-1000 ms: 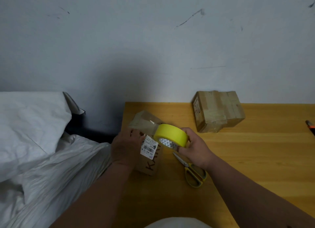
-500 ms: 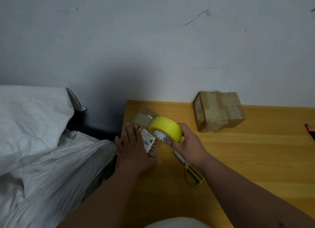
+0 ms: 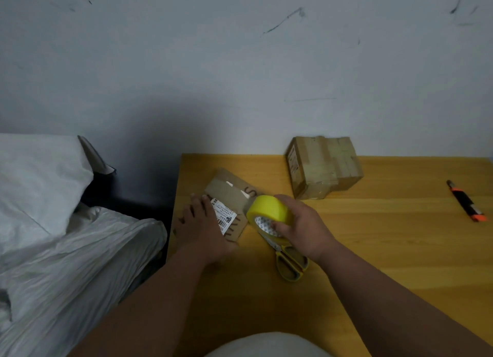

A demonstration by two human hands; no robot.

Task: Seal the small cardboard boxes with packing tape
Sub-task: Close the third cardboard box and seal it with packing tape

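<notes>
Since the earlier frame, the left hand [image 3: 204, 230] has flattened further onto the near box [image 3: 226, 196], and the tape roll [image 3: 269, 210] has shifted from above the box to its 3 o'clock edge; an orange-and-black utility knife [image 3: 465, 205] is now fully in view.

Wooden table [image 3: 373, 250]: occupies the lower right of the view, with white bedding [image 3: 53, 236] at its 9 o'clock side.

Second box [image 3: 322, 166]: already taped, standing at 12 o'clock on the table, against the wall and well apart from both hands.

Near box: lies flat near the table's left edge, with a white barcode label [image 3: 225, 217] and dark handwritten marks on its top face.

Left hand: fingers straight and spread, palm pressing down on the box top, fingertips pointing toward 12 o'clock. It grips nothing.

Right hand [image 3: 304, 227]: curled round the yellow tape roll, fingers over the outer band and thumb at the core opening. The roll is tilted and sits just beside the near box.

Yellow-handled scissors [image 3: 290, 266]: lie on the table at 6 o'clock of the roll, partly under the right hand.
</notes>
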